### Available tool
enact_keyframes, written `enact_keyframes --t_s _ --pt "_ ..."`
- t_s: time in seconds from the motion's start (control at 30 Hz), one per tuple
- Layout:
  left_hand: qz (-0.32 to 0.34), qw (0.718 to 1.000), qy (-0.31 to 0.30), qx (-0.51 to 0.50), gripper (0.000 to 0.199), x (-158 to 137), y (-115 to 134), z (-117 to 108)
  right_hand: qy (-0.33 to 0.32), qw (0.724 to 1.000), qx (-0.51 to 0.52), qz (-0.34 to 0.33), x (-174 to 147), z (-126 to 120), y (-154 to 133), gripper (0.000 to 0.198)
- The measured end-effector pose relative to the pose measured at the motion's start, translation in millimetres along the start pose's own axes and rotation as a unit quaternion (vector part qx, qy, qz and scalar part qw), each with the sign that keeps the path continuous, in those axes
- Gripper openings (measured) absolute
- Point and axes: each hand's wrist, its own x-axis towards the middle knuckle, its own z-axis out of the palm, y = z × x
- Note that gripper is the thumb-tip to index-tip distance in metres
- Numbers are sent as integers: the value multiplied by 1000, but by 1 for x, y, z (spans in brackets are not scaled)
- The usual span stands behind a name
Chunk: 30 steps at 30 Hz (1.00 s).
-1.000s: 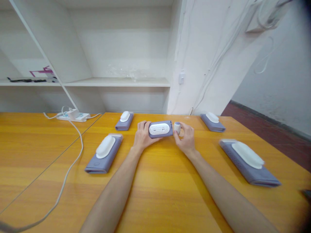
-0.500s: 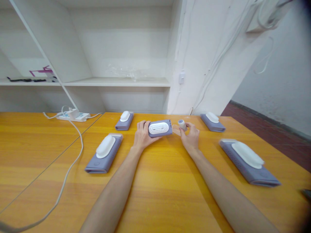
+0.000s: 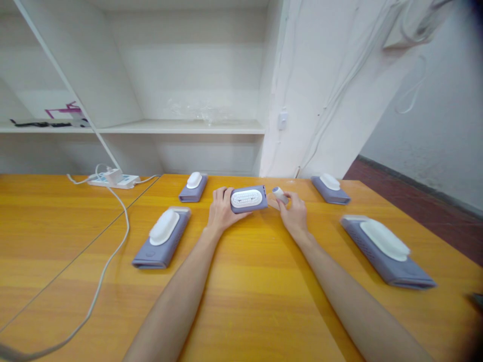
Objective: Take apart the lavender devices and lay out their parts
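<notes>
My left hand (image 3: 221, 211) is closed around the left end of a flat grey-purple box (image 3: 250, 209), lifted above the table. Its face carries a white oval part (image 3: 247, 199) covered in small knobs. To the right, my right hand (image 3: 294, 211) pinches a small white cylinder (image 3: 280, 195) with a greyish end, now tilted toward the box. A clear flap (image 3: 272, 202) shows between the box's right end and my right fingers; what it is attached to is unclear. The cylinder is apart from the box.
Similar grey-purple boxes with smooth white oval tops lie around: near left (image 3: 160, 241), far left (image 3: 193, 187), far right (image 3: 330, 189) and near right (image 3: 387, 251). A power strip (image 3: 115, 178) with a white cable (image 3: 113, 256) is at left. White shelves (image 3: 181, 126) stand behind the wooden table (image 3: 241, 311).
The small cylinder has tilted and shifted slightly left in my right hand, its greyish end now facing more toward the box. My left hand and the box stay nearly still.
</notes>
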Motion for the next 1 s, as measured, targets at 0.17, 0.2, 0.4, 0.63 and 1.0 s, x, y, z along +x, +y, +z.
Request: enact_keyframes --t_s 0.17,0.2,0.4,0.63,1.0 --pt "-1 1000 -4 0 80 0 0 0 -39 999 -22 -11 -1 1 3 20" --pt "-2 1000 -5 1 80 0 0 0 -47 999 -26 -11 -1 2 4 20" --pt "-1 1000 -12 6 80 0 0 0 -85 995 -49 -19 -1 4 7 22" --pt "-1 1000 -13 6 80 0 1 -1 -96 993 -66 -23 -2 5 7 24" --pt "5 1000 -13 5 80 0 2 -1 -104 990 -88 -20 -2 4 4 26"
